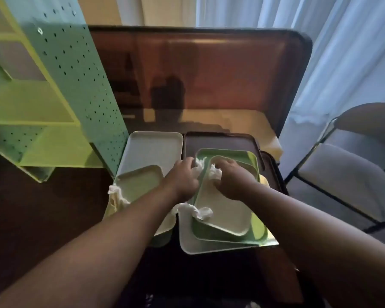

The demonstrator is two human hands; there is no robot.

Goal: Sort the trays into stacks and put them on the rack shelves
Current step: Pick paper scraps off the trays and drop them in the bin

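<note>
Gripping crumpled white wrap [199, 166], the left hand [183, 178] and right hand [232, 180] close over the far end of the top tray [225, 210], which lies on nested trays. Bare tabletop [209, 85] stretches beyond; the rack [53, 90] stands left.

We find no text, label, brand, number or sign that we can read anywhere here: the trays [222, 210], the green rack [60, 90] and the table [209, 81] all bear plain, unmarked surfaces.
</note>
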